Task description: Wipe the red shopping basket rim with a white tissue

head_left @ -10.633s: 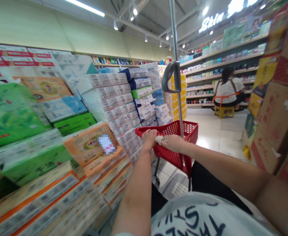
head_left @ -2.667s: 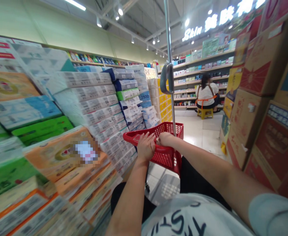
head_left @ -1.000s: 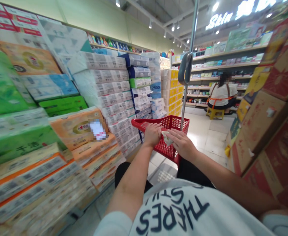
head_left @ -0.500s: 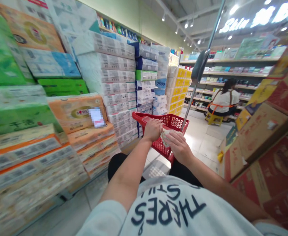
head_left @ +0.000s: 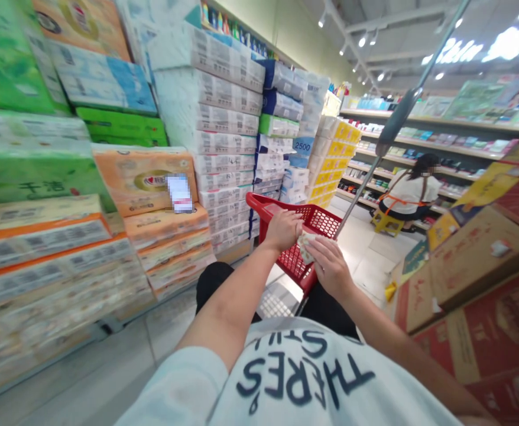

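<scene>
A red shopping basket on wheels (head_left: 319, 220) stands in front of me, its long metal handle pole (head_left: 377, 155) slanting up to the right. My left hand (head_left: 283, 228) is closed over the basket's near rim. My right hand (head_left: 329, 267) lies beside it at the rim, fingers curled on a crumpled white tissue (head_left: 304, 245) that touches the rim.
Stacked packs of tissue and toilet paper (head_left: 153, 171) line the left side. Cardboard boxes (head_left: 476, 260) are piled on the right. A person in a white top and orange apron straps (head_left: 409, 190) sits on a yellow stool (head_left: 384, 221) down the aisle by shelves (head_left: 423, 127).
The view has tilted and turned left. My right hand has come off the rim grip and now works the white tissue against it. My left hand stays on the rim.
</scene>
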Demonstrator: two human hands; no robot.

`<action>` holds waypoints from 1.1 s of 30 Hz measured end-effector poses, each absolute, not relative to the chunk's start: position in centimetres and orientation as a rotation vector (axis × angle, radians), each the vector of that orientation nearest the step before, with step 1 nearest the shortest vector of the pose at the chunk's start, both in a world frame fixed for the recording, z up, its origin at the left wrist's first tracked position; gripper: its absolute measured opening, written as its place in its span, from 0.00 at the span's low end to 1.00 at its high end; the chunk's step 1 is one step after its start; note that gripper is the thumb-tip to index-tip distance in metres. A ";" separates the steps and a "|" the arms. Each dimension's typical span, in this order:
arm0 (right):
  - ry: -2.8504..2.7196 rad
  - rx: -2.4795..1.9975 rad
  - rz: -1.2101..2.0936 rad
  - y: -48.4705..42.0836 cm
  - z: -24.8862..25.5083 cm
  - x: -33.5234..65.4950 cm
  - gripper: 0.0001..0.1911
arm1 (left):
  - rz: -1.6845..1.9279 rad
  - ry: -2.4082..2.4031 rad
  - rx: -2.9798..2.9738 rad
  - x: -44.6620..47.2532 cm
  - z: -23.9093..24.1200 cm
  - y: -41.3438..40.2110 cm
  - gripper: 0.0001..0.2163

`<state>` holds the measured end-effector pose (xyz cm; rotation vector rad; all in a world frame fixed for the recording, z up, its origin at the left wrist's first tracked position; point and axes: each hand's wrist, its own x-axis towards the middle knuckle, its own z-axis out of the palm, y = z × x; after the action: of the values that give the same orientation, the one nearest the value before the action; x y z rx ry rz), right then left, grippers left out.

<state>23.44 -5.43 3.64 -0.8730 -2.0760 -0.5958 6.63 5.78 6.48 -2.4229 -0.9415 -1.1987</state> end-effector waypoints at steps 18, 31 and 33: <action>-2.062 -0.952 -0.657 -5.7 3.1 23.5 0.27 | -1.224 -0.909 -2.385 7.3 6.3 5.7 0.14; -2.032 -0.993 -0.605 -5.5 2.9 23.0 0.27 | -1.214 -0.937 -2.410 7.0 6.3 5.9 0.13; -1.957 -1.021 -0.539 -5.6 3.4 23.0 0.27 | -1.222 -0.948 -2.406 6.9 6.3 6.0 0.13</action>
<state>22.95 -5.58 3.39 -1.0207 -1.9571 -0.5387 6.90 6.00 6.30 -2.4063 -0.9482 -1.2225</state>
